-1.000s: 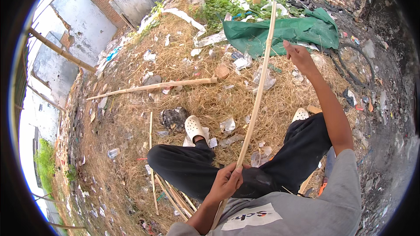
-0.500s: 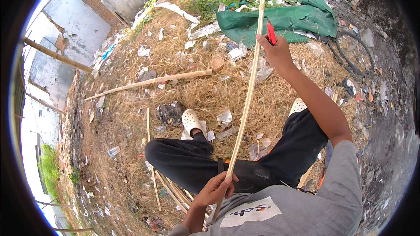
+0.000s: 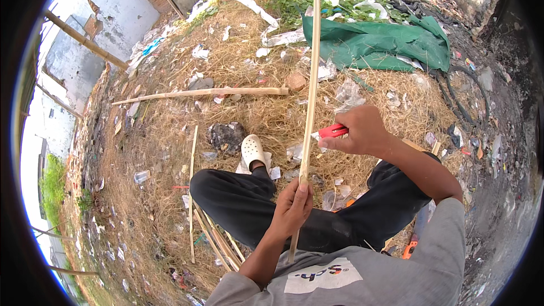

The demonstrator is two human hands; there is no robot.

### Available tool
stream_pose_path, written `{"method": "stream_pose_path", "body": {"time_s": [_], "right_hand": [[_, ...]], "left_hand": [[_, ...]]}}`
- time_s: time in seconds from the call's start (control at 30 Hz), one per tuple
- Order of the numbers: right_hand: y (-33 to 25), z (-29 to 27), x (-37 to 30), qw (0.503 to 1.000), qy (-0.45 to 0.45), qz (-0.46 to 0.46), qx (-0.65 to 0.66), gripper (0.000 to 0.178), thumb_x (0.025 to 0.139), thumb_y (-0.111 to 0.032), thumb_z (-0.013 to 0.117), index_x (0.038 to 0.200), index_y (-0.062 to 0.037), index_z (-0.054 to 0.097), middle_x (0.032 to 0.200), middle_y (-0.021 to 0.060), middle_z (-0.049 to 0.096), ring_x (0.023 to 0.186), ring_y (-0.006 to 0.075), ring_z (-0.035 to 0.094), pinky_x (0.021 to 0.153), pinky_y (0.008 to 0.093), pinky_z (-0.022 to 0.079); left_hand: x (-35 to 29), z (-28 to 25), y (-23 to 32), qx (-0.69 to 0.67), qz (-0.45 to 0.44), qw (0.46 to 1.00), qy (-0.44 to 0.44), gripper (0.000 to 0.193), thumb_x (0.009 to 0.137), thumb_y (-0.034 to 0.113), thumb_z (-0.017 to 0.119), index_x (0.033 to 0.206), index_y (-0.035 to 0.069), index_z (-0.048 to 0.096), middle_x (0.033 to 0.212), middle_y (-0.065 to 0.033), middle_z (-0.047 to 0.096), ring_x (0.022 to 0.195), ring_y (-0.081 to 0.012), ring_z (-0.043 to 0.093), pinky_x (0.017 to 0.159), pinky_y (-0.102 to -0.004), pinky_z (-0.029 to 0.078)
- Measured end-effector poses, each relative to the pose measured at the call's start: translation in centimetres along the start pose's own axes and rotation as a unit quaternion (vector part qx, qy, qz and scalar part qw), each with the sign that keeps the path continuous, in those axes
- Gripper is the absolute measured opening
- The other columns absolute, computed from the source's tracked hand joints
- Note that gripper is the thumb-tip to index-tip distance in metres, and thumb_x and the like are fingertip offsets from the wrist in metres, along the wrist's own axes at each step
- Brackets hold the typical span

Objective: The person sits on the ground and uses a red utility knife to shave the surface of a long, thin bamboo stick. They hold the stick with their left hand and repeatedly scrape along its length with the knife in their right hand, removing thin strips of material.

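Observation:
A long, pale bamboo strip (image 3: 312, 88) stands nearly upright in front of me, running from my lap out past the top of the view. My left hand (image 3: 293, 207) is closed around its lower part, thumb pressed along the front. In my right hand (image 3: 365, 131) is a red utility knife (image 3: 333, 131), gripped by its handle with the tip pointing left. The knife's front end meets the strip's right edge, or lies very close to it, above my left hand. How far the blade bites cannot be made out.
Thin bamboo strips (image 3: 220, 242) lie beside my left leg. A longer bamboo piece (image 3: 198, 94) and a dark lump (image 3: 226, 137) rest on the dry grass. Farther off is a green tarp (image 3: 385, 45). An orange-handled tool (image 3: 409, 249) lies at my right side.
My right hand with the knife has come down along the strip toward me. My left hand has risen slightly with the strip, which now stands straighter and farther left at its top.

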State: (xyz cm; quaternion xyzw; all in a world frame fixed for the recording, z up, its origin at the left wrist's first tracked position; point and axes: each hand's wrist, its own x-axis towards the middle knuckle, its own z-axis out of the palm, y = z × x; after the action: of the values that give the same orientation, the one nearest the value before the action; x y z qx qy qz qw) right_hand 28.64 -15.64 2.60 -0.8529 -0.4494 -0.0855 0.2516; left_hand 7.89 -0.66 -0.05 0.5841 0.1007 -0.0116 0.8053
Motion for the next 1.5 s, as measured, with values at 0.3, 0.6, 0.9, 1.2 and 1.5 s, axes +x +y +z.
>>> {"method": "stream_pose_path", "body": {"time_s": [0.3, 0.6, 0.9, 1.2, 1.5], "right_hand": [[-1.0, 0.9, 0.1, 0.991, 0.051, -0.114, -0.036, 0.073, 0.066, -0.079, 0.066, 0.047, -0.0099, 0.055, 0.041, 0.0062, 0.047, 0.036, 0.0249, 0.049, 0.040, 0.0376, 0.038], [-0.3, 1.2, 0.7, 0.984, 0.082, -0.141, -0.068, 0.073, 0.060, -0.082, 0.067, 0.048, -0.0123, 0.049, 0.044, 0.0038, 0.044, 0.039, 0.0228, 0.046, 0.045, 0.0355, 0.034], [2.9, 0.5, 3.0, 0.993, 0.106, -0.005, -0.060, 0.069, 0.063, -0.077, 0.069, 0.049, -0.0123, 0.050, 0.044, 0.0059, 0.043, 0.040, 0.0261, 0.047, 0.044, 0.0394, 0.035], [0.2, 1.4, 0.9, 0.990, 0.069, -0.109, -0.058, 0.073, 0.060, -0.082, 0.067, 0.049, -0.0124, 0.048, 0.045, 0.0041, 0.042, 0.041, 0.0238, 0.046, 0.044, 0.0379, 0.035], [1.3, 1.1, 2.0, 0.984, 0.100, -0.108, -0.096, 0.073, 0.061, -0.082, 0.067, 0.048, -0.0126, 0.046, 0.043, 0.0042, 0.040, 0.040, 0.0246, 0.044, 0.046, 0.0372, 0.035]], "left_hand": [[1.1, 1.0, 0.3, 0.069, 0.043, 0.996, 0.025, 0.034, 0.107, 0.036, 0.038, 0.087, 0.009, 0.047, 0.057, 0.0051, 0.041, 0.044, -0.0024, 0.035, 0.040, -0.0190, 0.029], [1.0, 1.5, 0.5, 0.150, 0.068, 0.985, 0.058, 0.032, 0.107, 0.032, 0.039, 0.086, 0.008, 0.046, 0.060, 0.0059, 0.040, 0.051, -0.0020, 0.034, 0.046, -0.0208, 0.029], [-0.5, 2.0, 1.1, 0.116, 0.039, 0.992, 0.029, 0.031, 0.107, 0.029, 0.038, 0.086, 0.008, 0.045, 0.060, 0.0058, 0.040, 0.050, -0.0023, 0.033, 0.045, -0.0210, 0.028], [-0.3, 1.6, 0.5, 0.089, 0.037, 0.994, 0.047, 0.029, 0.107, 0.028, 0.039, 0.087, 0.008, 0.045, 0.058, 0.0060, 0.040, 0.047, -0.0013, 0.032, 0.042, -0.0198, 0.025], [-0.4, 1.3, 1.1, 0.080, 0.027, 0.996, 0.033, 0.027, 0.107, 0.027, 0.038, 0.089, 0.008, 0.045, 0.057, 0.0064, 0.038, 0.047, -0.0014, 0.031, 0.042, -0.0205, 0.025]]}}
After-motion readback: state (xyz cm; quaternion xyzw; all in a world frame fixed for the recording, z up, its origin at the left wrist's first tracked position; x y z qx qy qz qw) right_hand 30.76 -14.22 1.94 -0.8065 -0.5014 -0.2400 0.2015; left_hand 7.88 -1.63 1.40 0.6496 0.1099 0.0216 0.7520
